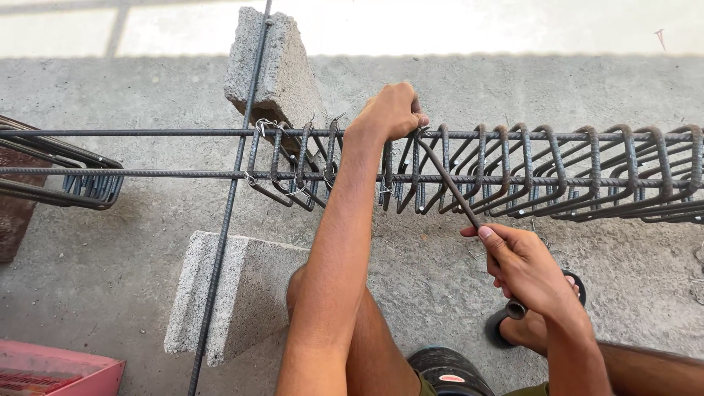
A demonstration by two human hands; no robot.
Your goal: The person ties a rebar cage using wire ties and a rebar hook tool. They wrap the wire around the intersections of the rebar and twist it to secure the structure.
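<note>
My left hand [392,110] grips the rebar cage [513,172] top bar | my right hand [524,268] holds the tying hook [458,194], tip at a stirrup

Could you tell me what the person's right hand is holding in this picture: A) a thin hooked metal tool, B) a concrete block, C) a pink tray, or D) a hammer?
A: the right hand grips a thin hooked metal tool reaching up to the rebar cage.

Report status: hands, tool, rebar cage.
Left hand grips top rebar. Right hand holds hooked tying tool at a stirrup. Nothing in the way.
</note>
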